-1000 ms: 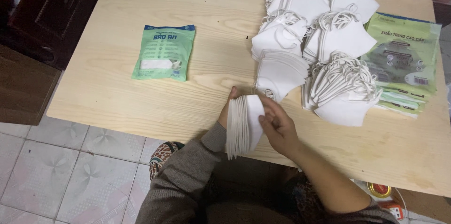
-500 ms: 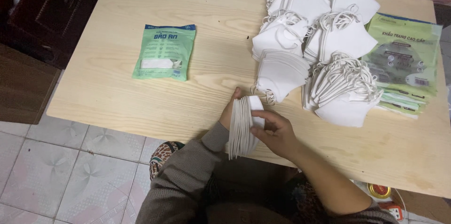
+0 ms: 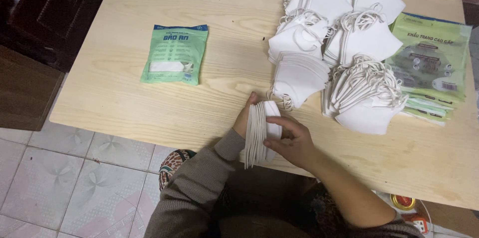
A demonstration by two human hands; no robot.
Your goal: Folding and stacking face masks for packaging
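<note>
A stack of white face masks [image 3: 259, 132] stands on edge at the near side of the wooden table [image 3: 124, 98]. My left hand [image 3: 244, 117] holds the stack from the left, mostly hidden behind it. My right hand [image 3: 292, 140] presses against the stack's right face, fingers curled on it. Just beyond them lie several piles of white masks [image 3: 344, 58] with ear loops.
A green sealed mask packet [image 3: 174, 54] lies alone on the left part of the table. A pile of flat green packets [image 3: 433, 66] sits at the right edge. Tiled floor [image 3: 65, 183] is below left; dark furniture [image 3: 45, 13] stands at far left.
My right hand has shifted down along the stack's right face, and the stack has been squared up a little between both hands.
</note>
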